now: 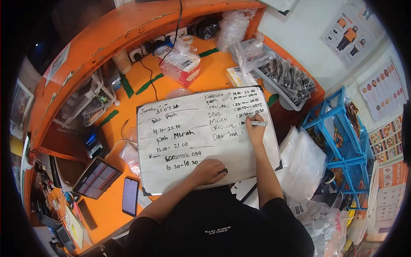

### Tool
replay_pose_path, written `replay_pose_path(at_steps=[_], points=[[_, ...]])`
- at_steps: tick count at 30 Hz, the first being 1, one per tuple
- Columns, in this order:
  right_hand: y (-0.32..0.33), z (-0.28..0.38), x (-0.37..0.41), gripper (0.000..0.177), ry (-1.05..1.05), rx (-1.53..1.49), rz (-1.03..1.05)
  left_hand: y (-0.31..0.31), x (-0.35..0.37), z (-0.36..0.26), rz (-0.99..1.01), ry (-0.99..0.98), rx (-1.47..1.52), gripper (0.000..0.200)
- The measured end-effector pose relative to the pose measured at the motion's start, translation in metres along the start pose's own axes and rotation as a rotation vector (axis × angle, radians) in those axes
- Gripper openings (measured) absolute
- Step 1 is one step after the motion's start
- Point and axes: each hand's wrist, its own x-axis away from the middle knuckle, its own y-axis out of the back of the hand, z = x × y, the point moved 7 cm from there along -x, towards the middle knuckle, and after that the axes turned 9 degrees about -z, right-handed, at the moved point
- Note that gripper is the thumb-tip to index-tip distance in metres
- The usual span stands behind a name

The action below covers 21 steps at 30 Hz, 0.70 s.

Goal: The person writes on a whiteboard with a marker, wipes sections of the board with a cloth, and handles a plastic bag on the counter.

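Observation:
A whiteboard (231, 160) with black handwriting in two columns lies tilted across the desk's front edge, close to my body. My right hand (255, 129) grips a white marker (259, 123), its tip at the writing in the right column, beside the "ORIGINAL" line. My left hand (207, 172) rests on the board's lower middle with its fingers curled. At those fingertips is a small black object (223, 171), too small to make out for certain. Times and words fill the board's left half and upper right.
On the orange desk (137, 70), a phone (130, 196) and a tablet (96, 176) stand left of the board. Behind are a red-and-white box (187, 68) and cables. To the right are a grey tray (284, 92) of black packets, clear plastic bags (306, 165) and a blue rack (342, 147).

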Motion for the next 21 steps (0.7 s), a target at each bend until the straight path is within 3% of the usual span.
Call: replay_pose_path(at_steps=[7, 13, 21], points=[[0.001, -0.004, 0.000, 0.027, -0.054, -0.026, 0.028, -0.002, 0.001, 0.000, 0.008, -0.010, -0.003, 0.021], [0.006, 0.005, -0.002, 0.029, 0.040, 0.034, -0.037, -0.002, 0.001, 0.000, 0.005, -0.004, -0.007, 0.021], [0.007, -0.007, -0.001, 0.026, -0.064, 0.033, -0.040, -0.002, 0.001, -0.001, 0.004, -0.011, -0.014, 0.022]])
